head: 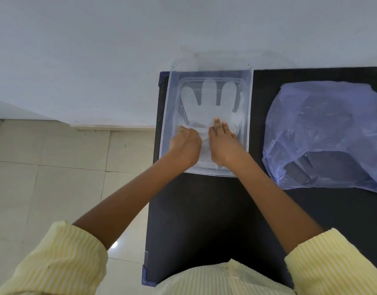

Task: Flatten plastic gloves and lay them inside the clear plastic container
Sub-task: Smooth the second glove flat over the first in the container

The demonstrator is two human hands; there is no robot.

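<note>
Inside the clear plastic container (166, 116) on the black table (204, 209), a plastic glove (206, 103) lies flat. My left hand (186, 143) presses it with curled fingers; my right hand (222, 143) has fingers stretched together on it

Single head-worn view, wide-angle, looking steeply down and forward — close over black table (204, 220), wall beyond

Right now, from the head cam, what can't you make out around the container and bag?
- Cuff end of the glove: covered by the left hand and right hand.
- Count of gloves in the clear container: the film is see-through, so layers cannot be told apart.
- Contents of the plastic bag: only dark shapes show through; its right side is cut off by the frame edge.
</note>
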